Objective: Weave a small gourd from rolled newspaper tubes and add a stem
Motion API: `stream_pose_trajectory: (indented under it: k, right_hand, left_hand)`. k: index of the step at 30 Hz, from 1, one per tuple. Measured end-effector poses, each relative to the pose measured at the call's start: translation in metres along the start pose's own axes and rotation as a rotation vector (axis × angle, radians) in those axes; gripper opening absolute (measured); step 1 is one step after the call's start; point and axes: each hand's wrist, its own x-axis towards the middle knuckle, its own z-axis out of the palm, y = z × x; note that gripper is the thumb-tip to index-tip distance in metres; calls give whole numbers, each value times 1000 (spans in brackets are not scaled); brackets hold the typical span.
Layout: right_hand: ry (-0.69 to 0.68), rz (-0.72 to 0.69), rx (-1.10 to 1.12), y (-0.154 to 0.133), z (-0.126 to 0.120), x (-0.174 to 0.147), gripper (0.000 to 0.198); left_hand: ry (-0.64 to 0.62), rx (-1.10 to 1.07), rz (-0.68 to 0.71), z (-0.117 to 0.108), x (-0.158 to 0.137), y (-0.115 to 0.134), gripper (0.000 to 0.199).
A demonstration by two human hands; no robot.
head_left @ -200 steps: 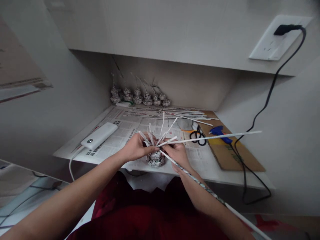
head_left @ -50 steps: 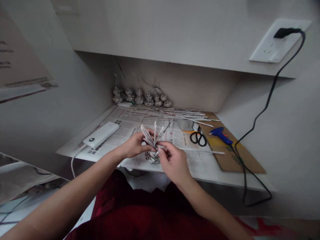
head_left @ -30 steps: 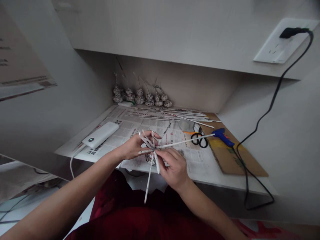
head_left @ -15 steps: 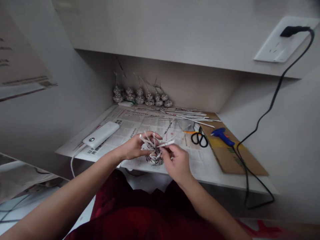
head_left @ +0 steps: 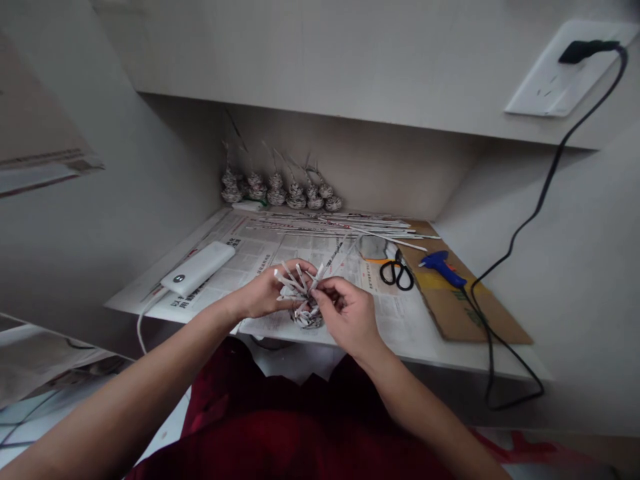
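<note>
One white device (head_left: 203,268) lay at the left of the desk (head_left: 463,352), with at least six woven gourds (head_left: 276,191) behind. The left hand (head_left: 264,291) gripped one small woven paper piece (head_left: 306,317) near the desk's front edge while the right hand (head_left: 351,312) pinched its splayed strips (head_left: 301,274); rightward lay one pair of scissors (head_left: 386,277) and one blue glue gun (head_left: 444,268).

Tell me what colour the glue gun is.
The glue gun is mostly blue; head view shows it best.

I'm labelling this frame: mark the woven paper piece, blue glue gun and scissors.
Woven paper piece (head_left: 307,317): head view, lower woven side.
Blue glue gun (head_left: 443,266): head view, mid-body.
Scissors (head_left: 397,266): head view, black handles.
</note>
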Motion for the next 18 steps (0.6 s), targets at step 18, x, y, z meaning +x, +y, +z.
stream_pose_trajectory:
  k: [18]
  right_hand:
    - [-221, -25, 208, 18, -20, -12, 11]
  left_hand:
    - [-2, -149, -47, 0, 0, 1, 45]
